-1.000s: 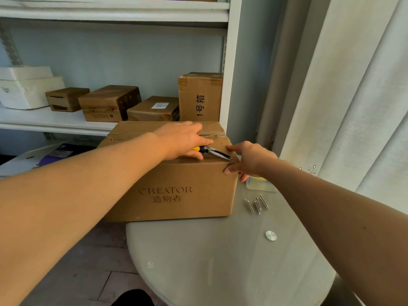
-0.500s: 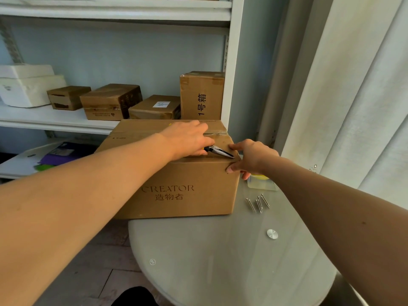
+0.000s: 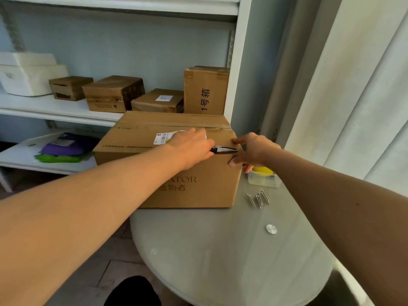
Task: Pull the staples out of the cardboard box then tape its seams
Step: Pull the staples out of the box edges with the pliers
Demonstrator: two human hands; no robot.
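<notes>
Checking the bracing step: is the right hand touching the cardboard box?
Touching. The head view shows the right hand at the cardboard box's top right corner, fingertips resting on its top edge and front face.

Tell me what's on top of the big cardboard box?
A shipping label sits on the big cardboard box. The left hand partly covers it and grips pliers, while the right hand rests on the corner. Any staples there can't be made out.
</notes>
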